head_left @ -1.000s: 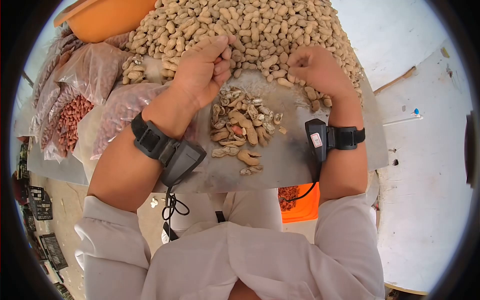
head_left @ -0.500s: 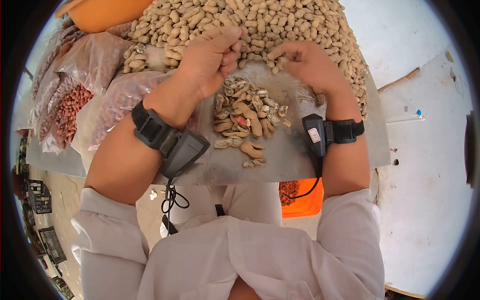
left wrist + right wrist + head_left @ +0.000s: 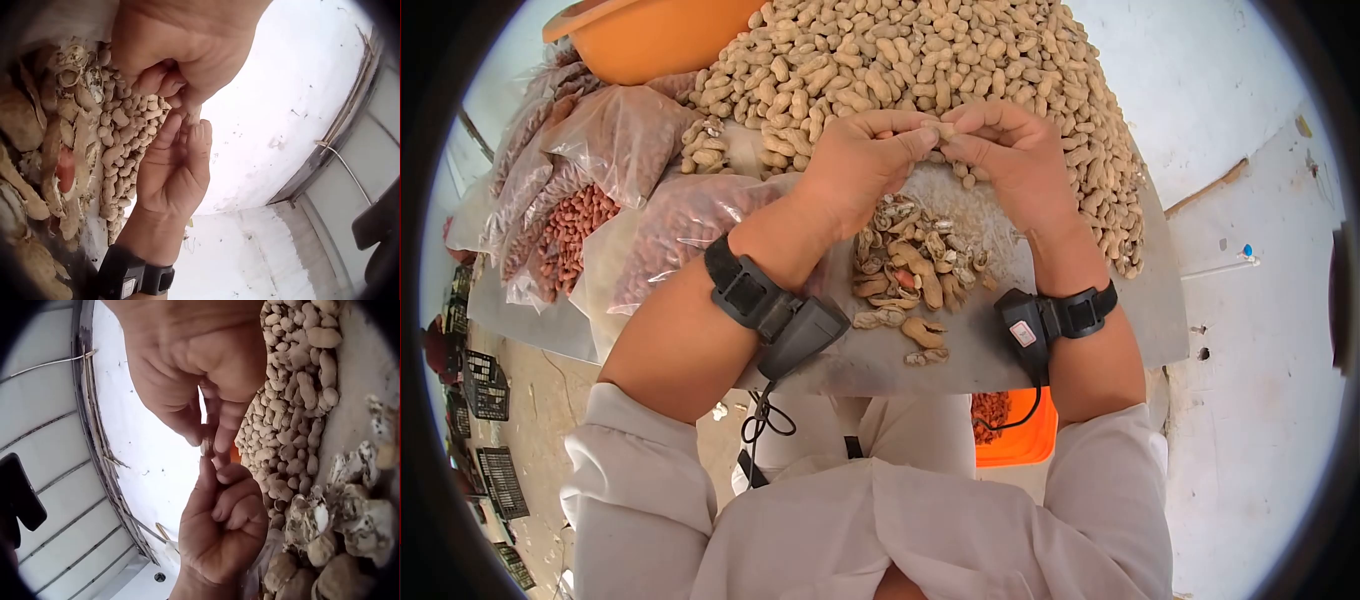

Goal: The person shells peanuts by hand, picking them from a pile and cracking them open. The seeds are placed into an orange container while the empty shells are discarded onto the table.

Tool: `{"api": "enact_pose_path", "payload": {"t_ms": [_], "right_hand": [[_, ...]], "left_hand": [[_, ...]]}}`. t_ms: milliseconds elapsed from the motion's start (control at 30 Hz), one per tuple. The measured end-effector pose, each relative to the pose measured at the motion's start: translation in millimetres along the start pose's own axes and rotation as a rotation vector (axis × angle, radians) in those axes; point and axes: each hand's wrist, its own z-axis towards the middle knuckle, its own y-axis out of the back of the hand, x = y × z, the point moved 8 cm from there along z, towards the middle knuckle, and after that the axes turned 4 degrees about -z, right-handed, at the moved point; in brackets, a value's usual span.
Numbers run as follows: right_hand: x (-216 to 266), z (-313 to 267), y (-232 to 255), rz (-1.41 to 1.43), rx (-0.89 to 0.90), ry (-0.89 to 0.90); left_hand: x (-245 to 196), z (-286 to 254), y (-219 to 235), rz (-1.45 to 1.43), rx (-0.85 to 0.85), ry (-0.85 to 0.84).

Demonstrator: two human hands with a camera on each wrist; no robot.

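Note:
In the head view my left hand (image 3: 850,175) and right hand (image 3: 1028,170) meet over the near edge of a heap of unshelled peanuts (image 3: 960,65). Between the fingertips of both is a small peanut (image 3: 207,445), pinched from either side and mostly covered by them. The left hand's other fingers curl into its palm, with a bit of red showing near its forefinger. Below the hands, a pile of cracked peanut shells (image 3: 920,270) lies on the grey metal tabletop (image 3: 990,350); one red kernel (image 3: 65,170) sits in a half shell.
Clear plastic bags (image 3: 615,140) of red kernels (image 3: 575,240) stand on the left of the table. Behind them is an orange basin (image 3: 665,40). Under the table edge sits an orange container (image 3: 1030,430) with reddish bits. A white wall (image 3: 1250,330) runs along the right.
The right hand reached into the heap, took a peanut and moved left to meet the left hand. The left hand has come slightly lower and right in view.

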Motion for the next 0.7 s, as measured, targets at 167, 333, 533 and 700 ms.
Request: {"api": "enact_pose_path", "payload": {"t_ms": [167, 333, 533, 700], "right_hand": [[-3.1, -2.1, -5.5, -0.061, -0.01, -0.148], [-1.8, -4.9, -7.4, -0.358, 0.008, -0.127], [-0.2, -7.0, -8.5, -0.398, -0.053, -0.082], [-14.9, -7.7, -7.0, 0.012, -0.079, -0.186]], "left_hand": [[-12.0, -2.3, -2.4, 0.148, 0.004, -0.152], [-17.1, -2.8, -2.5, 0.349, 0.0, -0.255], [-13.4, -1.4, -1.8, 0.316, -0.004, -0.264], [-13.3, -3.8, -5.0, 0.164, 0.001, -0.247]]}}
